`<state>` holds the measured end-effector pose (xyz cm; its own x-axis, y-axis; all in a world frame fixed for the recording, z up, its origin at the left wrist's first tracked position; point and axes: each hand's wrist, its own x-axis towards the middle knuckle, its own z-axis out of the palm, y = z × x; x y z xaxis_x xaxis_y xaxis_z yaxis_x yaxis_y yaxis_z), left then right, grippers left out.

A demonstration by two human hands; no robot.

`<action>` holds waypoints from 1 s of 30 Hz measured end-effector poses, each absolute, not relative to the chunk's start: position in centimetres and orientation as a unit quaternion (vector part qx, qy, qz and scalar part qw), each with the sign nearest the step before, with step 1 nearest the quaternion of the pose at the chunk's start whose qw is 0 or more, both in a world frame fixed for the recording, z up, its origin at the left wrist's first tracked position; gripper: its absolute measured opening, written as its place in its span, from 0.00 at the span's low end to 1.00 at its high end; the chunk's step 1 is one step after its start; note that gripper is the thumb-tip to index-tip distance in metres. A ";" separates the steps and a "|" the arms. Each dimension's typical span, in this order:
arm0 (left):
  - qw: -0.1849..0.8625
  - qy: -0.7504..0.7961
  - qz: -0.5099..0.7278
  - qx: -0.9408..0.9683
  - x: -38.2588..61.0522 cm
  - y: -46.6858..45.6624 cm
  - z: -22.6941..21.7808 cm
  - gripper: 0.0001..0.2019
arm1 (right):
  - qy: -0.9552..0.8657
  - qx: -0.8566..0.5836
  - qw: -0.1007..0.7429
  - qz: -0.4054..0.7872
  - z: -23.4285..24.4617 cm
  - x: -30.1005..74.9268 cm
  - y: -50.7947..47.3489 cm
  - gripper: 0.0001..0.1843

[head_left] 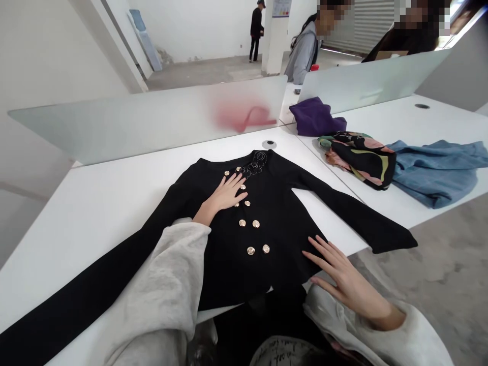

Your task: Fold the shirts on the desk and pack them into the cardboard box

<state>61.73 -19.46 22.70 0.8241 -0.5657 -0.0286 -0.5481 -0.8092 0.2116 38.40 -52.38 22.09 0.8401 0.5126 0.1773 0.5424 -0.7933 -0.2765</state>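
A black top (pixel 274 213) with two rows of gold buttons and a flower trim at the neck lies spread face up on the white table (pixel 99 203), sleeves stretched out to both sides. My left hand (pixel 227 194) rests flat and open on its chest, fingers spread beside the upper buttons. My right hand (pixel 339 272) lies open with fingers apart on the lower right hem near the table's edge. Both arms wear light grey sleeves.
A frosted divider (pixel 152 119) runs along the back of the table. On the adjoining table to the right lie a purple cloth (pixel 314 117), a patterned dark garment (pixel 362 157) and a blue denim piece (pixel 434 170). Other people stand beyond the divider.
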 end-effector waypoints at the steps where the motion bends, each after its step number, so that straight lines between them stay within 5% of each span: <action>1: 0.099 -0.293 -0.046 0.950 62.0 -19.4 22.7 0.31 | -0.268 -0.947 0.166 -0.055 21.6 38.3 -52.4 0.29; 9: 0.091 -0.280 -0.021 0.955 65.3 -18.5 22.6 0.30 | -0.239 -0.944 0.212 -0.081 21.1 43.1 -52.5 0.24; 17: 0.082 -0.287 0.008 0.954 65.6 -17.9 21.9 0.29 | 0.022 -0.941 0.269 -0.205 21.4 45.4 -54.3 0.20; 21: 0.078 -0.288 0.064 0.952 65.0 -17.8 22.2 0.28 | 0.068 -0.939 0.185 -0.283 21.7 46.0 -58.4 0.23; 30: 0.068 -0.278 0.056 0.957 63.3 -18.1 21.2 0.32 | 0.007 -0.985 0.087 -0.148 16.7 49.0 -67.8 0.28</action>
